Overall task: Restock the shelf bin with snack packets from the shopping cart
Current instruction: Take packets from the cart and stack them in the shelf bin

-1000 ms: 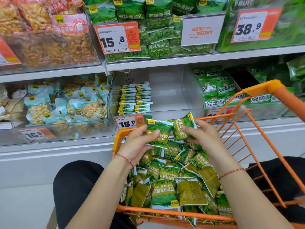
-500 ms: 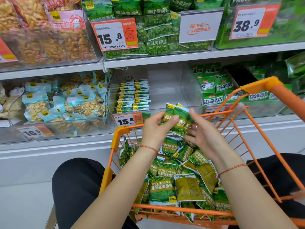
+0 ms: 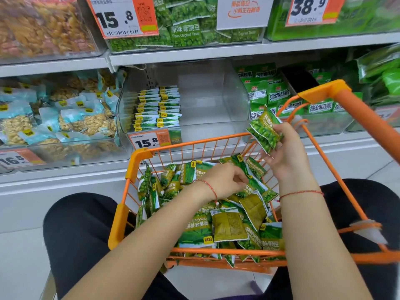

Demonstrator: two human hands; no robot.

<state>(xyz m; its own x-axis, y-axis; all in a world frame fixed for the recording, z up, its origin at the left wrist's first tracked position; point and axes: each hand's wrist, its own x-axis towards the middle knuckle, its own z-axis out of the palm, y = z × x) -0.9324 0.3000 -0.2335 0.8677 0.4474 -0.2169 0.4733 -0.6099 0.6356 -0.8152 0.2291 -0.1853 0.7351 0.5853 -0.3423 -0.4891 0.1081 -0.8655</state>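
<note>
Right hand (image 3: 287, 156) pinches packets (image 3: 265, 131) above cart (image 3: 216, 140); left hand (image 3: 225, 180) — among the pile.

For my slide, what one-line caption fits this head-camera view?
Right hand holds pea packets while left hand picks through the orange cart below a part-filled shelf bin.

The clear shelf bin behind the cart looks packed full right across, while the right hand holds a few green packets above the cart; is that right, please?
Not quite. The head view shows the clear shelf bin mostly empty: only two short rows of packets stand at its left side. The rest holds: the right hand does hold a few green packets above the cart.
</note>
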